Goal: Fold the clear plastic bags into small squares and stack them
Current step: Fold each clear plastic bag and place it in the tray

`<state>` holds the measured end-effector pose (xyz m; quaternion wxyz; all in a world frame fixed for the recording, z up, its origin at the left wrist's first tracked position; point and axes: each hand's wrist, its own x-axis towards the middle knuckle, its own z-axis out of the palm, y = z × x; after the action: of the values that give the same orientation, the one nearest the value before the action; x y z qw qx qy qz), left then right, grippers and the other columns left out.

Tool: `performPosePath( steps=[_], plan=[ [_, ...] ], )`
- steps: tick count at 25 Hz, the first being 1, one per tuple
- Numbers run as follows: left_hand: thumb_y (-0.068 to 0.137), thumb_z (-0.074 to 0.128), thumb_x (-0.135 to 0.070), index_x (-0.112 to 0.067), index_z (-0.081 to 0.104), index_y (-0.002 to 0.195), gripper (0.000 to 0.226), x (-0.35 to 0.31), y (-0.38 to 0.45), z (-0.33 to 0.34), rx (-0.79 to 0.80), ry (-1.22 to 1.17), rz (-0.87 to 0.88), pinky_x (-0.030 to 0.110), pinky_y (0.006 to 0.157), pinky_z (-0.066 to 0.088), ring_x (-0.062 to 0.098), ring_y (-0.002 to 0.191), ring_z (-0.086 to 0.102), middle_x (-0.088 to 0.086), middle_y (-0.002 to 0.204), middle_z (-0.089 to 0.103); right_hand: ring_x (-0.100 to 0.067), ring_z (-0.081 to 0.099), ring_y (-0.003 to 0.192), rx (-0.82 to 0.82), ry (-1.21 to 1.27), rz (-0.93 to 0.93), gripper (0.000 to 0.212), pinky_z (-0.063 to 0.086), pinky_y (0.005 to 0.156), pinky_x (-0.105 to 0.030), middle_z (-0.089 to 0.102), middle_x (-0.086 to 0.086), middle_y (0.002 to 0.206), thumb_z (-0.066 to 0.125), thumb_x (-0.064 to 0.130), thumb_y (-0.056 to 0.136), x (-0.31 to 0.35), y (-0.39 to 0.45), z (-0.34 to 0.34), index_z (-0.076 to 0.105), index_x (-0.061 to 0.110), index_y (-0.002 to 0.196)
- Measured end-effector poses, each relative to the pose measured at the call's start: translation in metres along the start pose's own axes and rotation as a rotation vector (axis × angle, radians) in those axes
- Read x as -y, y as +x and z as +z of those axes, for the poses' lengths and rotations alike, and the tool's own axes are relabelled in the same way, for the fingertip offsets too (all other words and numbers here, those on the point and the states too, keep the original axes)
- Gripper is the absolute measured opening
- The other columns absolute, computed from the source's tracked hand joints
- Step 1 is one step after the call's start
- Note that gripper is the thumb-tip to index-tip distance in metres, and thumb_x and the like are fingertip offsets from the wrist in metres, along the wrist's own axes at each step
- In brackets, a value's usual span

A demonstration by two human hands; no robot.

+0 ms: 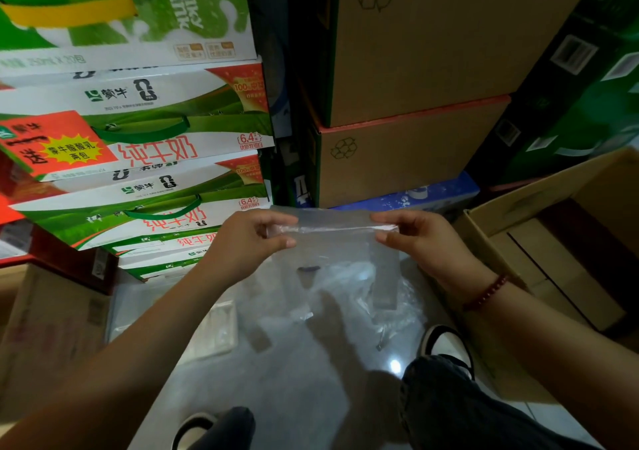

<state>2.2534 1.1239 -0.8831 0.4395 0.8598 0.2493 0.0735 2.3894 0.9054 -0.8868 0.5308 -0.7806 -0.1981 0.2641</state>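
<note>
A clear plastic bag (333, 242) hangs in the air between my hands, its top edge folded over into a band. My left hand (249, 238) pinches the bag's left top corner between thumb and fingers. My right hand (415, 238) pinches the right top corner the same way. Below the bag, a loose heap of clear plastic bags (356, 290) lies on the glossy grey floor (294, 373). A flat pale pile of plastic (218, 328) lies to the left of the heap.
Stacked milk cartons (138, 159) rise at the left, brown cardboard boxes (408, 103) straight ahead. An open cardboard box (560, 242) stands at the right. My feet and dark trouser legs (446, 397) are at the bottom. Another brown box (45, 328) sits low left.
</note>
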Motion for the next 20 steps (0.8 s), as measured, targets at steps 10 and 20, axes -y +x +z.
performPosePath(
  steps=[10, 20],
  plan=[
    [0.089, 0.064, -0.019, -0.034, 0.068, 0.101, 0.02, -0.008, -0.001, -0.007, 0.089, 0.177, 0.126, 0.013, 0.062, 0.036, 0.004, 0.071, 0.05, -0.015, 0.078, 0.053, -0.014, 0.067, 0.085, -0.068, -0.317, -0.056, 0.015, 0.056, 0.084, -0.037, 0.072, 0.0, 0.09, 0.068, 0.023, 0.086, 0.002, 0.001, -0.002, 0.071, 0.02, 0.1],
    [0.099, 0.046, -0.032, -0.004, 0.068, 0.095, 0.036, -0.013, 0.0, 0.001, -0.055, -0.213, -0.107, 0.036, 0.087, 0.044, 0.026, 0.098, 0.06, 0.012, 0.103, 0.066, -0.028, 0.065, 0.089, -0.138, -0.106, -0.018, 0.025, 0.052, 0.089, -0.047, 0.068, -0.015, 0.094, 0.058, 0.031, 0.091, 0.005, 0.003, -0.002, 0.062, 0.006, 0.092]
  ],
)
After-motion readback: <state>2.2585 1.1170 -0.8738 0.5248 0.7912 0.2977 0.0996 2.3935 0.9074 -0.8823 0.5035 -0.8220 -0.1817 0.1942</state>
